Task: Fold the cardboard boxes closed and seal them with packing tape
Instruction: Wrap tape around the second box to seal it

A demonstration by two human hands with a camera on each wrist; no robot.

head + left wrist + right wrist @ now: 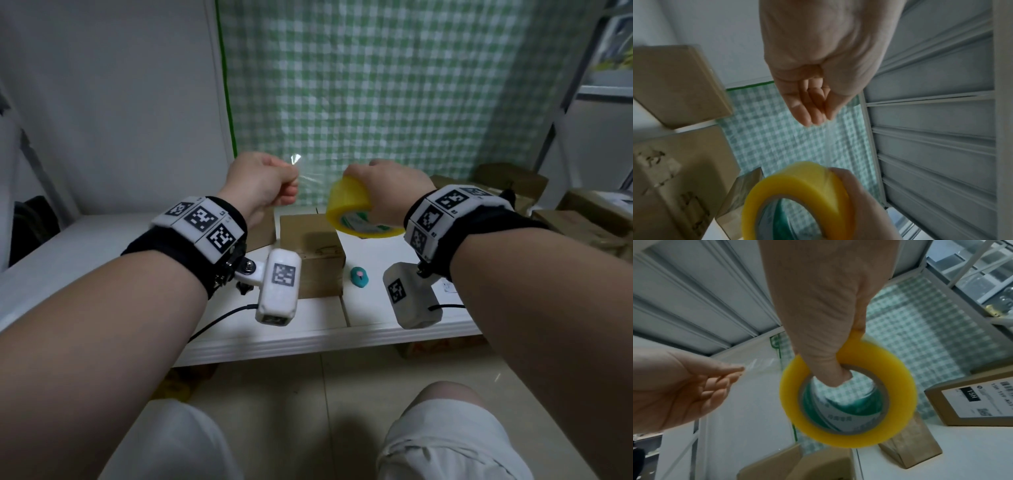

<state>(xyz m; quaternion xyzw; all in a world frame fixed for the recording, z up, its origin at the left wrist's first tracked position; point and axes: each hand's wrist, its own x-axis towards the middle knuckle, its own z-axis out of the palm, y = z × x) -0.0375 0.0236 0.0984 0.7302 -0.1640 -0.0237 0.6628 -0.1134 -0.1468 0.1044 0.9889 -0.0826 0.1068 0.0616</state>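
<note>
My right hand (pixel 387 192) grips the yellow tape roll (pixel 356 210), thumb hooked through its core, raised above the closed cardboard box (pixel 311 253) on the white table (pixel 376 318). My left hand (pixel 260 183) pinches the clear tape end (pixel 296 161), stretched between both hands.

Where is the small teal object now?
In the head view, the teal object lies on the white table, just right of the closed box and below the tape roll.
</note>
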